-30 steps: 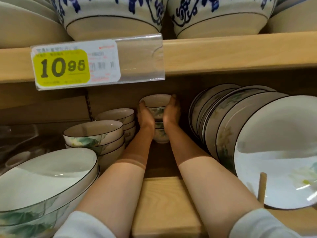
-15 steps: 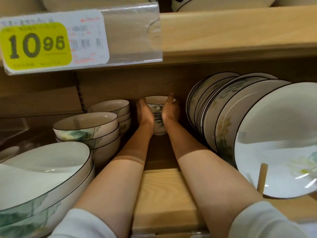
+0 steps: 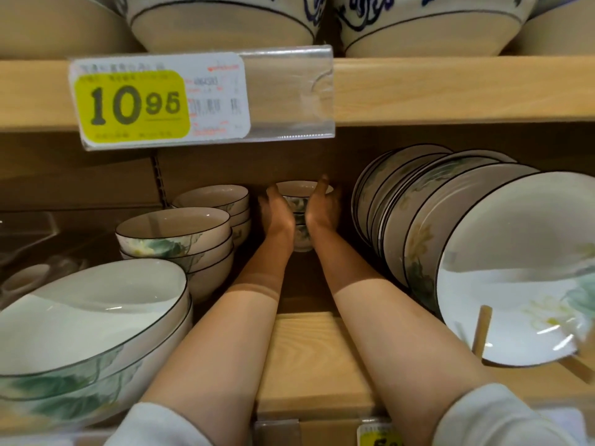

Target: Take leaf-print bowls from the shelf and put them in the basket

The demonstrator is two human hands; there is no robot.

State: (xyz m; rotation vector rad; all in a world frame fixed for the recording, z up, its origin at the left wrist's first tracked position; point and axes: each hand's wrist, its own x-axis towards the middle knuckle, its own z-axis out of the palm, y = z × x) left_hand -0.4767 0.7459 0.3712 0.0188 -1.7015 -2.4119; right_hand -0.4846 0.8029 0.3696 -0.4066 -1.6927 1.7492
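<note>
Both hands reach deep into the lower shelf (image 3: pixel 309 358), arms side by side, 2 white sleeves (image 3: pixel 495 416) at the btm edge. The left hand (image 3: pixel 275 217) cups the left side of the small bowl stack (image 3: pixel 297 189) and the right hand (image 3: pixel 323 209) cups its right side, fingers curved round the bowls, so the stack is gripped between the 2 palms near the back wall. At least 3 small leaf-print bowls show in it, the middle part hidden by the hands. Can't tell if it rests on the shelf or is raised. Just left of it are 2 stacks of mid-size leaf-print bowls: a rear stack (image 3: pixel 214 197) w/ 3 rims showing and a front stack (image 3: pixel 174 226) of 3. Nearest the camera at left, 2 large bowls (image 3: pixel 90 317) are nested. At right a row of plates (image 3: pixel 428 226) leans on edge, approx 7, the back ones too close-packed to count exactly. The front plate (image 3: pixel 515 252) sits on a wooden stand (image 3: pixel 481 329). A price tag (image 3: pixel 135 104) reading 10.95 hangs on the upper shelf edge (image 3: pixel 450 91). Above it sit 2 blue-patterned bowls (image 3: pixel 222 24).
</note>
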